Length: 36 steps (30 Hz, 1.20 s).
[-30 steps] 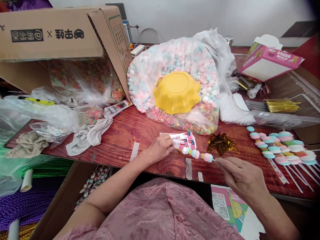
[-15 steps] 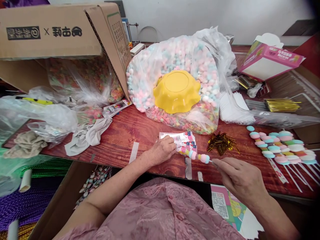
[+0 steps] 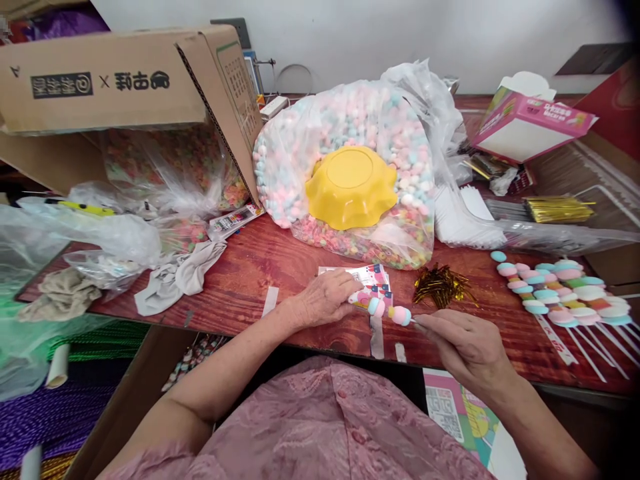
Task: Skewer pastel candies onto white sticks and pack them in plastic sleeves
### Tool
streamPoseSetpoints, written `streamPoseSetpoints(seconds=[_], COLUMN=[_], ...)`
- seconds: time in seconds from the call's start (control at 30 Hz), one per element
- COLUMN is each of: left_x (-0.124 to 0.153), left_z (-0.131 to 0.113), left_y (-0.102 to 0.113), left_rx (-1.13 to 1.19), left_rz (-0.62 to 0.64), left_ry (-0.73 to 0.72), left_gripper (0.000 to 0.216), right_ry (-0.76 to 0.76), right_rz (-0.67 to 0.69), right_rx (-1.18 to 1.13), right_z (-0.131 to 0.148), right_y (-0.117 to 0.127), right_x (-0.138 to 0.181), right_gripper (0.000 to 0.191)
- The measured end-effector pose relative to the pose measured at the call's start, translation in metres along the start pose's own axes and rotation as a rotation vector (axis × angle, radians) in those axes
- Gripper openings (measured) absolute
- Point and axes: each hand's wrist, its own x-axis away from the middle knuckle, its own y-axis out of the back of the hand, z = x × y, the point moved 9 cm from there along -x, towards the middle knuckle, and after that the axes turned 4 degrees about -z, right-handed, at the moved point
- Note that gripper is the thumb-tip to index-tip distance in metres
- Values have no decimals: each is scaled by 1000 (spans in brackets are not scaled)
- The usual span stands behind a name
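My right hand (image 3: 465,340) pinches the thin stick of a candy skewer (image 3: 379,307) strung with pink, blue and yellow soft sweets. The skewer lies sideways above the table's front edge, its far end at my left hand (image 3: 333,297). Closed fingers of that hand rest at the printed packets (image 3: 373,275); exactly what they grip is hidden. Just beyond my right hand sits a pile of gold twist ties (image 3: 443,285). Finished-looking skewers (image 3: 567,293) lie side by side at the right, white sticks toward me.
A large clear bag of marshmallows (image 3: 285,160) stands behind, with an upturned yellow bowl (image 3: 353,187) on it. A cardboard box (image 3: 125,73) holds more sweets at left. Grey cloth (image 3: 180,277) lies near the table's left part. A pink carton (image 3: 537,123) stands back right.
The skewer has shifted slightly left, with my right hand, and its far end is now more covered near my left hand. The left fingers have spread a little forward. The view has tilted slightly.
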Motion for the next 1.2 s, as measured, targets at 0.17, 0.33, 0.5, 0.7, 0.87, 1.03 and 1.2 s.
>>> streamPoseSetpoints(seconds=[0.17, 0.33, 0.5, 0.7, 0.87, 1.03, 1.2], left_x=[1, 2, 10, 21, 15, 6, -1], left_z=[-10, -14, -10, -5, -5, -16, -31], left_y=[-17, -23, -21, -21, -17, -19, -32], left_rx=[-22, -99, -153, -59, 99, 203, 288], left_rz=[174, 232, 225, 230, 206, 234, 277], left_ry=[64, 116, 108, 142, 319, 365, 324], left_gripper=[26, 49, 40, 35, 43, 37, 24], right_ry=[100, 90, 13, 79, 229, 270, 248], right_rz=[12, 131, 212, 238, 131, 110, 212], right_rx=[251, 308, 306, 312, 314, 323, 250], right_z=[15, 18, 1, 0, 28, 45, 55], right_y=[-6, -21, -23, -17, -7, -13, -45], right_x=[3, -4, -9, -12, -19, -22, -22], right_gripper=[30, 27, 27, 27, 25, 23, 15])
